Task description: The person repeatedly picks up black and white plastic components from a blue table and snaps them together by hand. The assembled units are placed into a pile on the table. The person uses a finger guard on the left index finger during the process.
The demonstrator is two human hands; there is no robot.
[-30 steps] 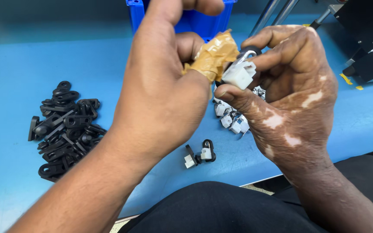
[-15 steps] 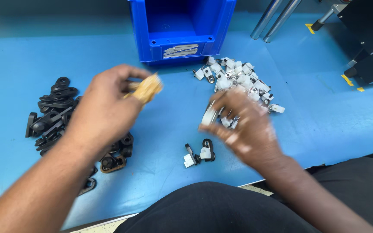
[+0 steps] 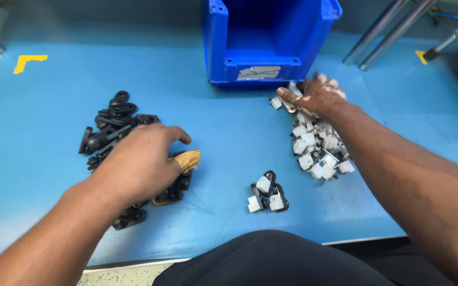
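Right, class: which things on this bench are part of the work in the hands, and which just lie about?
In the work:
left hand on black parts pile
right hand in white parts pile
joined pieces

Lying about:
blue bin
yellow corner mark
metal rods

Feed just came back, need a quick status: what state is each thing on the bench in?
Left hand: resting on the black parts pile, tan tape on thumb.
Right hand: reaching into the white parts pile.
Blue bin: upright, open front.
Assembled pieces: lying loose, untouched.

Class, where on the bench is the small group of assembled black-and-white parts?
In the head view, the assembled parts lie near the table's front edge, between the black pile and the white pile.
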